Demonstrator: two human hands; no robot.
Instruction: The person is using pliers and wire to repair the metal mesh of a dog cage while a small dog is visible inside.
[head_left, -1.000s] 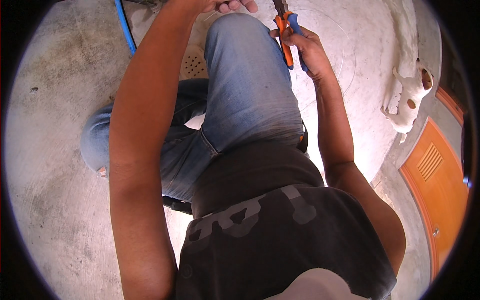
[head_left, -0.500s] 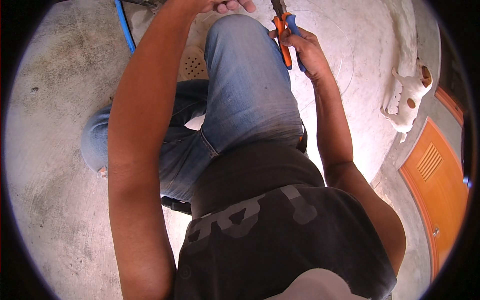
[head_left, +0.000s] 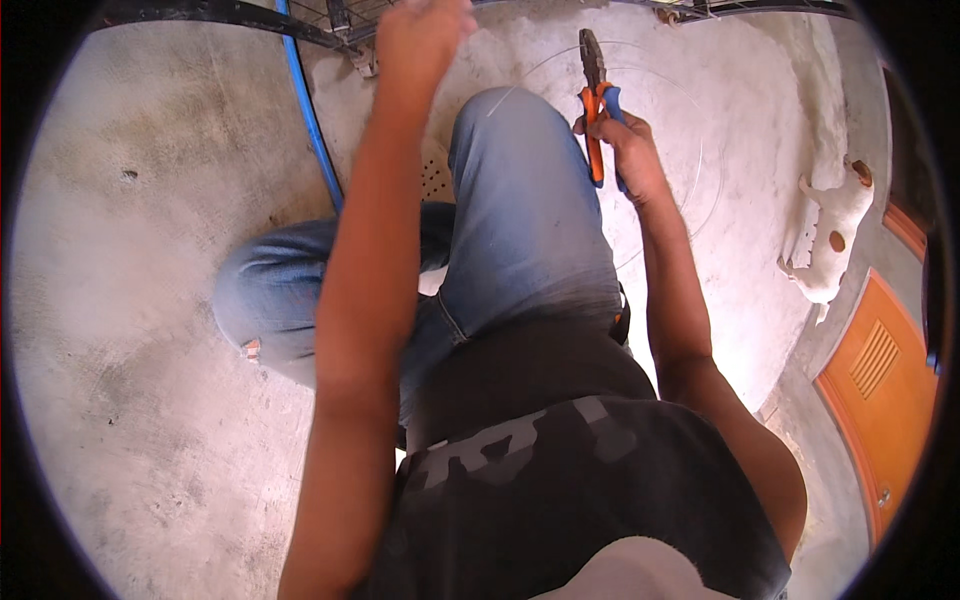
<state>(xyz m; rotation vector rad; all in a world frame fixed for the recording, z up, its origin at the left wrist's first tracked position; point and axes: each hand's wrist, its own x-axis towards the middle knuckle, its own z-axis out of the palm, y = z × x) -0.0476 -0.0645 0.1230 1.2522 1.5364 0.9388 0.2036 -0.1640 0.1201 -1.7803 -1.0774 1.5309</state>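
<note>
My right hand (head_left: 635,155) grips a pair of pliers (head_left: 592,75) with orange and blue handles, their dark jaws pointing away from me. The hand is beside my raised knee. My left hand (head_left: 415,45) reaches forward at the top of the picture, close to a black metal frame (head_left: 310,32) with wire mesh. Motion smears its fingers, so I cannot make out whether anything is in them. A thin wire (head_left: 700,150) curves in wide loops over the pale floor around the pliers, and one strand passes in front of my knee.
A blue hose (head_left: 312,120) runs from the frame toward my folded leg. Beside my knee shows a shoe with holes (head_left: 433,180). On the right a white dog with brown patches (head_left: 840,215) lies on the concrete floor (head_left: 150,330), near an orange door (head_left: 880,370) with a vent.
The view has shifted, bringing the black frame into sight at the top. My left fingers, stretched out before, are now blurred near the frame. My right hand keeps hold of the pliers.
</note>
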